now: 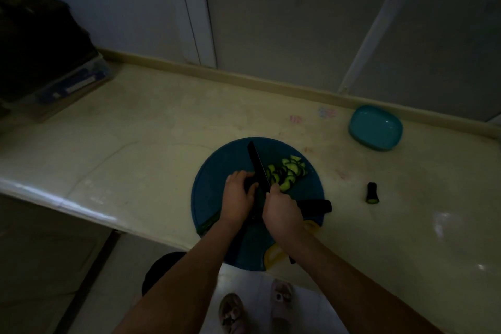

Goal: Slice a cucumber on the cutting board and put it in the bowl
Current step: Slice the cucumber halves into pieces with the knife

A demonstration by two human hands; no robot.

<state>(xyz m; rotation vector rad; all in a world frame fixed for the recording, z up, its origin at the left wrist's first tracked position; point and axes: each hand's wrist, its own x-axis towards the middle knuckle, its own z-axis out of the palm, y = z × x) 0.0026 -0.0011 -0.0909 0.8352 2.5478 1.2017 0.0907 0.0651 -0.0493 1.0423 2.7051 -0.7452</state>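
A round blue cutting board [217,171] lies at the counter's near edge. A pile of cucumber slices [287,172] sits on its far right part. My right hand [280,211] grips a black knife [257,163] whose blade points away from me, just left of the slices. My left hand [238,198] curls over the dark uncut cucumber piece [248,184] beside the blade. Another dark cucumber piece [315,206] lies on the board to the right of my right hand. A teal bowl [375,127] stands empty at the back right.
A short cucumber end [372,192] lies on the cream counter [135,144] right of the board. A strip of cucumber [208,222] lies at the board's left rim. Dark bags and a blue box [73,81] fill the back left. Yellow patches [273,255] show on the board's near edge.
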